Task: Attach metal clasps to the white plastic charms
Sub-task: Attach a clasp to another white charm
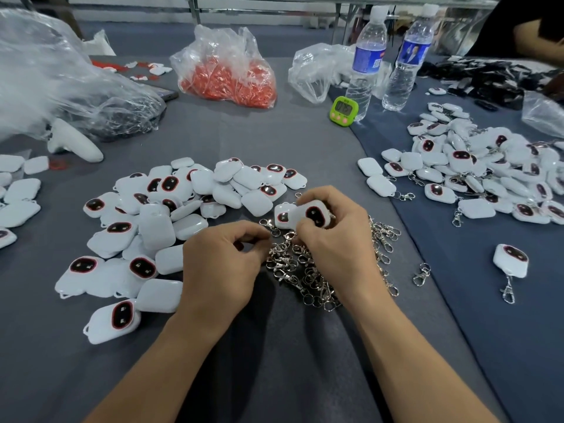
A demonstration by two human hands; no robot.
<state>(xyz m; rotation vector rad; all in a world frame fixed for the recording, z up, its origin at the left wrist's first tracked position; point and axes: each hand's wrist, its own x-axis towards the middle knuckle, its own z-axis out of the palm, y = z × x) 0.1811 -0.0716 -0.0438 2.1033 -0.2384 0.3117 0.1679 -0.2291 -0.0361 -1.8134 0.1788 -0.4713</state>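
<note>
At counter (274, 141) centre, I log the hands first. Right hand (335, 242): fingers curled round one white charm (314, 213), dark face up, held over the far edge of the clasp heap (305, 270). Left hand (225, 267): fingers curled, tips pinched together on what I take to be a single metal clasp (271, 227), though the grip itself is too small to confirm. The two hands sit close, tips nearly meeting, so I judge the step in hand to be hooking that clasp onto the held charm; no join shows yet. Beneath and between both wrists lies the clasp heap, silver, tangled, plentiful. To the left of it is the unclasped pile (171, 215), many charms, some face up, some face down, with no hardware showing on them. Further right, on the darker cloth, is the finished pile (476, 178), charms with clasps trailing, roughly comparable in bulk. Nearer, apart from it, lie one finished charm (511, 259) and one loose clasp (421, 274). My estimate is that the job is perhaps near half done, with a large stock left. At the far side stand a green timer (341, 108), two water bottles (366, 62) and a bag of red pieces (229, 74).
</note>
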